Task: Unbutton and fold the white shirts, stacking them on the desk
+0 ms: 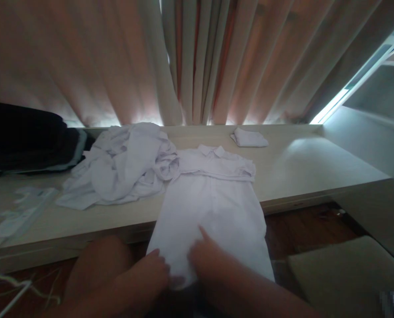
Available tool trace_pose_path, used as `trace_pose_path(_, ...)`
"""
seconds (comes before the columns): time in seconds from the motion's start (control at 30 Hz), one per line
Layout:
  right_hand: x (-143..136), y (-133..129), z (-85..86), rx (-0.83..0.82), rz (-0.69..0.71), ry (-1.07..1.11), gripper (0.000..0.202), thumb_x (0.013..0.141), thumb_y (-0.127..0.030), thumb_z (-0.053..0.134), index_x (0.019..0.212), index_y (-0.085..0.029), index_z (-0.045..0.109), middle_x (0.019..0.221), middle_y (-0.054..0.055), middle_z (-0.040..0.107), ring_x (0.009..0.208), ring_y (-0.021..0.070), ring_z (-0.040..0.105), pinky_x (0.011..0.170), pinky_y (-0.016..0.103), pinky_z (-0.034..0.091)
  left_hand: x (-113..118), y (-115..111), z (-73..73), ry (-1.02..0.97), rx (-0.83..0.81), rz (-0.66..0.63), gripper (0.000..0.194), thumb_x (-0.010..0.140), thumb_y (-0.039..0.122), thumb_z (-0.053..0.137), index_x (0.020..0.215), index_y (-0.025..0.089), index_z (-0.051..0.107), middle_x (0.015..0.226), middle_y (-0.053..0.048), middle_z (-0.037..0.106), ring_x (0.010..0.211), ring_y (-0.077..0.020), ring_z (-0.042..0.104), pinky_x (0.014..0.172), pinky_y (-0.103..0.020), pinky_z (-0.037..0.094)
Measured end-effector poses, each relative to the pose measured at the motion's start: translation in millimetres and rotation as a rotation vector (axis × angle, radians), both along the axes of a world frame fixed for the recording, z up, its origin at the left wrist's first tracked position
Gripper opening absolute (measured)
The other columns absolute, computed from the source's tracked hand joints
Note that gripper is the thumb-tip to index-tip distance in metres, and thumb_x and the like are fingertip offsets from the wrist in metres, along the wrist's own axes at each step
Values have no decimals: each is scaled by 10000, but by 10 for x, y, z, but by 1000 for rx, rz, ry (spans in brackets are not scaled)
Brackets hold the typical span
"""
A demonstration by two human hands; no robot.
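A white shirt [213, 203] lies spread out, its collar toward the curtain and its sleeves folded across the upper part. Its lower part hangs over the bench's front edge toward me. At the lower left edge of the shirt, my left hand [153, 271] is closed with the hem at its fingers. My right hand [205, 254] is over the lower middle of the shirt, blurred, with one finger pointing forward and the others curled; whether it pinches cloth is unclear.
White clothes [127, 165] are heaped left of the shirt on the pale bench [293, 168]. A small folded white cloth [250, 138] lies behind. Dark items [24, 137], a power strip [24, 212] and cables are at left; a cushion [346, 274] is lower right. Curtains [197, 62] hang behind.
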State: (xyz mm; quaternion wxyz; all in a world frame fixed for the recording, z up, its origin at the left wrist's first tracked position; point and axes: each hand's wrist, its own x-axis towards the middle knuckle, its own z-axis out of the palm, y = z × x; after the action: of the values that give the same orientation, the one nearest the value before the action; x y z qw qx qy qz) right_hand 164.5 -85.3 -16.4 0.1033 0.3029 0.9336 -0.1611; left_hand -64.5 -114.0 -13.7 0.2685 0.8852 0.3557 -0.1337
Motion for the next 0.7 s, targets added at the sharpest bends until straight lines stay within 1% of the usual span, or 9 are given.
trace_pose_path(0.1,137,-196,3,-2,-50,-13,182,878,-117,508,861,-157,685,839,80,693,795,211,645,990,484,460,-53,-5,35,7,-6,16,497,759,282,631,1250,355,666,963,-102,735,922,-320,672,862,-455,462)
trace_pose_path(0.17,248,-305,23,-32,-85,-27,177,868,-134,504,853,-156,679,837,87,689,811,225,652,979,490,468,-87,-14,55,17,-5,39,456,788,274,605,1239,303,665,1007,-115,729,941,-316,667,874,-446,465)
trace_pose_path(0.23,405,-384,32,-52,-127,16,166,857,-191,543,933,-172,689,946,96,707,943,253,657,1070,542,396,-122,-22,84,27,-5,57,398,822,265,573,1207,281,672,1029,-114,724,951,-309,663,884,-437,466)
trace_pose_path(0.3,648,-453,11,-15,-178,106,323,852,-262,582,1161,-221,665,1207,104,684,1199,306,583,1162,615,247,-155,-25,135,30,-6,68,376,833,243,561,1189,286,673,1030,-98,719,953,-295,659,887,-420,467)
trace_pose_path(0.37,979,-538,-58,79,-237,163,564,846,-286,591,1407,-286,529,1461,95,557,1416,362,404,1178,692,112,-182,-21,206,37,-3,81,379,826,191,550,1163,303,682,998,-78,713,944,-278,658,877,-399,467)
trace_pose_path(0.43,1348,-641,-165,194,-294,163,740,844,-229,562,1551,-299,354,1591,103,415,1490,384,297,1163,731,75,-198,-9,287,47,9,99,392,816,133,522,1113,318,699,962,-70,703,939,-269,658,868,-391,462)
trace_pose_path(0.57,1916,-829,-352,373,-355,184,851,863,-223,567,1622,-255,183,1604,129,376,1452,331,409,1207,609,222,-226,45,424,61,59,115,380,773,113,537,1037,325,710,954,-73,688,940,-284,654,884,-426,455)
trace_pose_path(0.63,2051,-880,-398,449,-356,211,844,876,-226,573,1624,-255,184,1585,116,408,1428,303,452,1204,528,302,-260,87,479,67,89,124,360,764,123,547,1012,324,712,979,-74,684,943,-289,647,884,-439,462)
trace_pose_path(0.7,2109,-903,-434,525,-359,235,811,883,-184,547,1619,-249,214,1557,102,452,1410,273,480,1224,476,290,-311,139,530,45,135,121,368,785,126,532,1035,324,716,1002,-76,678,959,-286,634,879,-429,472)
